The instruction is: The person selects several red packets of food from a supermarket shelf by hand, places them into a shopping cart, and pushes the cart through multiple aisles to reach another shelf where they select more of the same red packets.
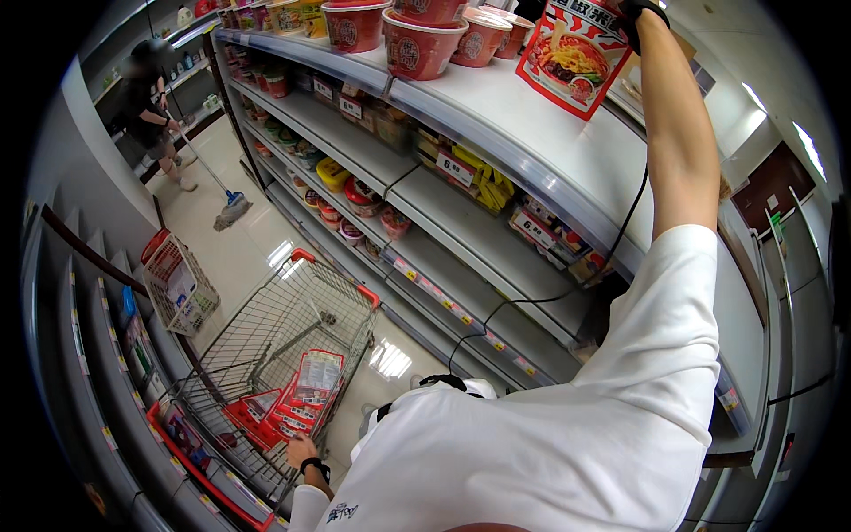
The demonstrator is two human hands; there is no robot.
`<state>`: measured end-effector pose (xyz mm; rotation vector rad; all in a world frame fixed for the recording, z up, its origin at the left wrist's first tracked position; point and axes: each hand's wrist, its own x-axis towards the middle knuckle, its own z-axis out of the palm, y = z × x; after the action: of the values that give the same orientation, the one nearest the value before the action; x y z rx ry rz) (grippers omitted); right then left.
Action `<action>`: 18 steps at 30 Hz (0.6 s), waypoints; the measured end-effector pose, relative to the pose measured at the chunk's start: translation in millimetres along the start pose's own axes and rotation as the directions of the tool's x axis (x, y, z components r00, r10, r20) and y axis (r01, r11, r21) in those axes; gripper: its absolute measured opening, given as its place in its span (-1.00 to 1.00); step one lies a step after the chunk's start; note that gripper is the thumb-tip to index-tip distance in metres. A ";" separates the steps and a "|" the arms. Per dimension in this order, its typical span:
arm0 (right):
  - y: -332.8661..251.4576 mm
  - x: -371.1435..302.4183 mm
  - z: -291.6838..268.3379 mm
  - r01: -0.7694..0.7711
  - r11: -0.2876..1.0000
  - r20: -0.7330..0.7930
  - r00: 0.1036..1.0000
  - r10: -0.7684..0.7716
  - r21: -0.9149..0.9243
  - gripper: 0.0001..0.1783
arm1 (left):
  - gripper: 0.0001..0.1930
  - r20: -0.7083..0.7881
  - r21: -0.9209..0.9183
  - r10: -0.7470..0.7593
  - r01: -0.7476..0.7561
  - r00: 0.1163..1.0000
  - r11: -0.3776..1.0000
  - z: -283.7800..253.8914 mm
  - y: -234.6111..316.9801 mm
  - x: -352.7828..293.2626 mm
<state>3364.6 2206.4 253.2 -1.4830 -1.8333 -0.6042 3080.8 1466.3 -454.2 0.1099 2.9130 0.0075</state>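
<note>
Red pouch (574, 58) upper right, in the right hand (635, 21)
Fingers grip its top corner, long axis slanting down-left; left hand (301, 450) sits lower left by red packets (291, 413), can't tell its grip.

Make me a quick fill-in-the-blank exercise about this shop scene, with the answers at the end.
1. The hand holding the noodle packet is the person's ____ one.
2. The packets in the shopping cart have edges coloured ____.
3. The background person is holding a long-handled ____.
4. The wearer's sleeve is coloured ____.

Missing words: right; red; mop; white.
</note>
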 end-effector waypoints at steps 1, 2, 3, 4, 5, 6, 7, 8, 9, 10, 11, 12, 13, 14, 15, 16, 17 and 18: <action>-0.6 -4.8 -2.7 -0.034 0.999 -0.009 0.999 0.035 0.009 -0.70 | -0.44 0.002 0.005 0.019 -0.019 1.000 1.000 -7.4 3.5 -2.2; 6.6 0.2 3.0 -0.023 1.000 -0.016 1.000 0.023 -0.008 -0.70 | -0.44 0.003 0.010 0.038 -0.038 0.999 0.999 -11.0 6.0 -3.8; 14.2 5.8 7.6 -0.011 1.000 -0.023 1.000 0.011 -0.024 -0.71 | -0.44 0.006 0.007 0.037 -0.038 0.999 0.999 -8.9 6.8 -2.3; 9.0 2.9 5.6 -0.035 0.999 -0.010 0.999 0.035 -0.007 -0.72 | -0.44 -0.002 -0.003 0.035 -0.035 0.999 0.999 -6.2 4.0 -0.9; 5.1 -1.9 4.2 -0.012 1.000 -0.029 1.000 0.012 -0.015 -0.71 | -0.45 -0.010 -0.012 0.034 -0.034 0.999 0.999 -5.8 2.8 -1.4; 1.4 -6.8 2.1 -0.026 1.000 -0.033 0.999 0.026 -0.010 -0.70 | -0.45 -0.011 -0.014 0.028 -0.028 1.000 1.000 -5.0 2.8 -1.9; -2.1 -12.6 -0.7 -0.040 0.999 -0.037 0.999 0.040 -0.005 -0.70 | -0.45 -0.008 -0.016 0.021 -0.021 1.000 1.000 -4.3 2.3 -2.8; 0.1 -8.5 1.8 -0.039 0.999 -0.039 0.999 0.039 -0.006 -0.70 | -0.44 0.000 -0.011 0.026 -0.026 1.000 1.000 -4.6 3.1 -0.4; 5.3 -1.1 9.0 -0.040 0.999 -0.062 0.997 0.040 0.006 -0.69 | -0.44 0.007 -0.005 0.026 -0.026 1.000 1.000 -5.1 3.3 0.2; 12.3 4.1 16.0 -0.041 0.999 -0.085 0.996 0.042 0.017 -0.68 | -0.44 0.008 -0.007 0.023 -0.023 1.000 1.000 -6.1 2.5 0.1; 17.1 6.6 20.8 -0.034 0.999 -0.089 0.995 0.036 0.020 -0.68 | -0.44 0.023 -0.003 0.005 -0.005 1.000 1.000 -5.9 3.5 -0.4; 20.1 6.8 21.1 -0.024 1.000 -0.106 0.994 0.026 0.020 -0.68 | -0.43 0.032 -0.002 -0.013 0.013 0.999 1.000 -5.2 5.1 1.5; 22.0 9.2 19.9 -0.015 1.000 -0.123 0.992 0.017 0.019 -0.68 | -0.43 0.028 -0.014 -0.016 0.017 0.999 1.000 -3.3 6.3 3.3; 12.1 -2.8 8.7 -0.067 0.998 -0.042 0.997 0.067 -0.012 -0.68 | -0.44 0.030 -0.009 -0.009 0.010 1.000 1.000 -1.6 2.3 4.5; 12.0 -0.3 10.1 -0.067 0.998 -0.044 0.997 0.067 -0.006 -0.68 | -0.44 0.032 -0.005 -0.001 0.001 0.999 1.000 0.7 -0.5 5.6; 13.3 3.2 12.7 -0.085 0.996 -0.045 0.995 0.085 0.000 -0.69 | -0.44 0.024 0.003 -0.005 0.005 1.000 1.000 4.1 -0.8 7.3; 14.5 2.5 15.7 -0.105 0.994 -0.039 0.994 0.105 0.001 -0.70 | -0.44 0.024 0.007 -0.006 0.006 1.000 1.000 2.1 -1.0 6.0; 15.0 2.2 17.1 -0.092 0.996 -0.033 0.995 0.092 0.003 -0.70 | -0.44 0.033 -0.017 0.006 -0.005 0.999 1.000 -0.6 0.4 4.4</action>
<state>3375.1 2223.8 242.7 -1.5381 -1.7294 -0.5792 3076.5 1467.0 -454.5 0.1141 2.8793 0.0303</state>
